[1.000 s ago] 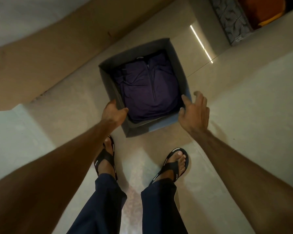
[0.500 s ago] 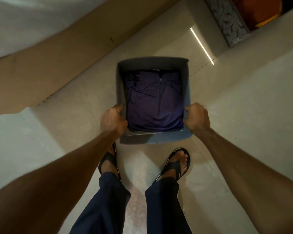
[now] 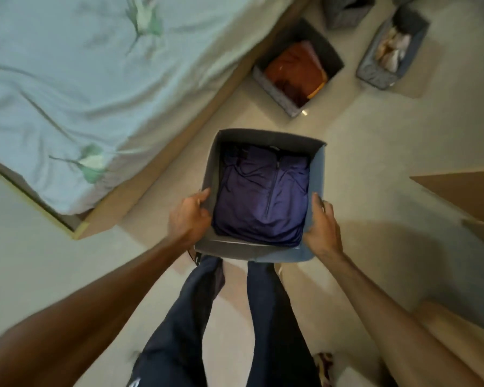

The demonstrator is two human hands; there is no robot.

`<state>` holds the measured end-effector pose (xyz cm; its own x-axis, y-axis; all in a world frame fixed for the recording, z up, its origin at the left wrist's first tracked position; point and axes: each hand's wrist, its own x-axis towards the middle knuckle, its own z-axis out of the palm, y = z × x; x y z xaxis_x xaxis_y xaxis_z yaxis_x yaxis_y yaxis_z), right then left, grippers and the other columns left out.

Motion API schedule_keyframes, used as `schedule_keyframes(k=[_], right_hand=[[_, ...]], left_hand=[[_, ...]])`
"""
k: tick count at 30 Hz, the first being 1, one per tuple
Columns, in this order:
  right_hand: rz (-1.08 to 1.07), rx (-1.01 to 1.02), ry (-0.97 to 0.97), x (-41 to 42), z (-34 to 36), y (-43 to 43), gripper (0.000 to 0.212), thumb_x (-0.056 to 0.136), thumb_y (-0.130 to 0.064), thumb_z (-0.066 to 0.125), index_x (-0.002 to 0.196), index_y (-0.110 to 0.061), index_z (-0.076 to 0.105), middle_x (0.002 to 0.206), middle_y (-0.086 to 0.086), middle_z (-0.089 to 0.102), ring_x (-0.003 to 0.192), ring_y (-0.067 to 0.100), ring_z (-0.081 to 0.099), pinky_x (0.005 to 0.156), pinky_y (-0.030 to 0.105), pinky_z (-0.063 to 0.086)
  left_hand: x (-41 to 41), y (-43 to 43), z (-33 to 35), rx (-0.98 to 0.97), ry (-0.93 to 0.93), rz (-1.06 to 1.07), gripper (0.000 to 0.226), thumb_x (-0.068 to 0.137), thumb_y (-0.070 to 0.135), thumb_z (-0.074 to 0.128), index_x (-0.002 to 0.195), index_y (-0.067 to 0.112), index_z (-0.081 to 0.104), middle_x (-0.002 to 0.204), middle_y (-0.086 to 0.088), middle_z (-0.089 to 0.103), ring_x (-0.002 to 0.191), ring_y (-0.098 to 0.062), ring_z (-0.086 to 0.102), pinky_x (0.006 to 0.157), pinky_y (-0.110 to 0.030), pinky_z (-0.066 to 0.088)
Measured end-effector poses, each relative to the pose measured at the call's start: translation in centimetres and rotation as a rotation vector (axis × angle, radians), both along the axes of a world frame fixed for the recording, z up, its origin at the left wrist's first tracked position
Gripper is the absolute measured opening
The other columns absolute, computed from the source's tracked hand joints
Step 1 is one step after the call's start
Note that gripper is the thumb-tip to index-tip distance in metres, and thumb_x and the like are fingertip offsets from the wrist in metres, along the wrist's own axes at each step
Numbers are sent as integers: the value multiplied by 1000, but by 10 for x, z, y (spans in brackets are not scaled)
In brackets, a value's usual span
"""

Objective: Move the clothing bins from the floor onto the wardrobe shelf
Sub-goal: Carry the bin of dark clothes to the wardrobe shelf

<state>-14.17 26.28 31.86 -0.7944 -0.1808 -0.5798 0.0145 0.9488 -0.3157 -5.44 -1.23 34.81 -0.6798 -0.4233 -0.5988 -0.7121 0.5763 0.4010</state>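
Note:
A grey fabric bin (image 3: 317, 169) with a folded purple top (image 3: 263, 196) inside hangs in the air in front of my legs. My left hand (image 3: 189, 216) grips its left rim, thumb over the edge. My right hand (image 3: 322, 224) holds the right wall, fingers along it and thumb inside. A second bin (image 3: 274, 92) with orange clothing sits on the floor beyond it. A third bin (image 3: 375, 74) with pale clothes stands at the upper right, and a fourth bin (image 3: 344, 12) is partly cut off at the top.
A bed (image 3: 67, 79) with a pale green sheet fills the upper left, its wooden frame running close to the bins. A brown wooden panel (image 3: 464, 194) juts in at the right. Beige floor lies between them.
Both hands took hold of the bin's sides and lifted it off the floor. The view has swung up, so the bed and other bins now show.

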Motion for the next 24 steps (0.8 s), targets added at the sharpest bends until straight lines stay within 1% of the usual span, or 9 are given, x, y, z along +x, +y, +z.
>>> schedule_keyframes(k=[1, 4, 8, 11, 13, 16, 18, 22, 24], right_hand=[[-5, -17, 5, 3, 25, 1, 79, 75, 5, 59, 145, -17, 27, 134, 16, 40, 104, 40, 56, 84, 44, 52], [-66, -40, 18, 6, 100, 9, 66, 75, 5, 54, 138, -12, 42, 125, 16, 52, 109, 38, 56, 86, 39, 50], [-129, -10, 114, 0, 161, 29, 71, 77, 2, 57, 144, -15, 39, 127, 9, 58, 102, 31, 61, 78, 36, 52], [-212, -10, 163, -19, 184, 50, 71, 79, 3, 55, 145, -21, 40, 133, 4, 58, 99, 29, 64, 74, 33, 52], [-247, -27, 179, -41, 193, 67, 69, 81, 2, 55, 145, -21, 40, 137, 4, 56, 104, 29, 63, 78, 33, 52], [-294, -41, 191, -77, 207, 92, 68, 83, 1, 56, 145, -21, 39, 143, 3, 51, 109, 27, 62, 81, 31, 51], [-331, -39, 195, -105, 217, 112, 68, 85, 0, 56, 146, -22, 37, 144, 2, 50, 107, 27, 63, 79, 30, 51], [-398, -41, 241, -162, 236, 149, 68, 83, -1, 53, 146, -23, 37, 144, 1, 51, 111, 29, 62, 82, 33, 54], [-429, -49, 262, -195, 244, 167, 68, 83, -1, 52, 145, -23, 37, 144, 0, 50, 115, 29, 60, 84, 33, 54]], left_hand=[[-1, -2, 23, -17, 11, -31, 55, 87, 7, 49, 138, 26, 52, 131, -10, 62, 112, -34, 62, 88, -38, 50], [-9, -1, 93, -45, 47, -95, 54, 89, 5, 49, 139, 24, 51, 129, -13, 64, 107, -33, 64, 85, -36, 50], [-32, 12, 150, -65, 69, -148, 54, 89, 7, 52, 139, 25, 51, 124, -15, 66, 103, -33, 66, 83, -37, 51], [-67, 32, 173, -81, 86, -176, 56, 86, 10, 53, 138, 30, 51, 120, -14, 68, 99, -31, 68, 79, -36, 53], [-96, 47, 182, -95, 85, -203, 57, 85, 11, 53, 138, 31, 51, 119, -12, 69, 96, -29, 69, 76, -34, 53], [-142, 74, 195, -59, 100, -235, 57, 88, 9, 52, 141, 27, 47, 119, -9, 69, 83, -17, 66, 72, -27, 52], [-180, 94, 203, -52, 128, -247, 58, 86, 9, 52, 141, 27, 48, 115, -9, 70, 76, -15, 64, 72, -29, 56], [-257, 129, 217, -27, 174, -271, 62, 79, 10, 50, 137, 31, 52, 116, -7, 71, 79, -23, 69, 74, -40, 60], [-296, 149, 228, -33, 218, -300, 62, 79, 10, 51, 137, 30, 53, 118, -6, 71, 83, -22, 69, 76, -38, 60]])
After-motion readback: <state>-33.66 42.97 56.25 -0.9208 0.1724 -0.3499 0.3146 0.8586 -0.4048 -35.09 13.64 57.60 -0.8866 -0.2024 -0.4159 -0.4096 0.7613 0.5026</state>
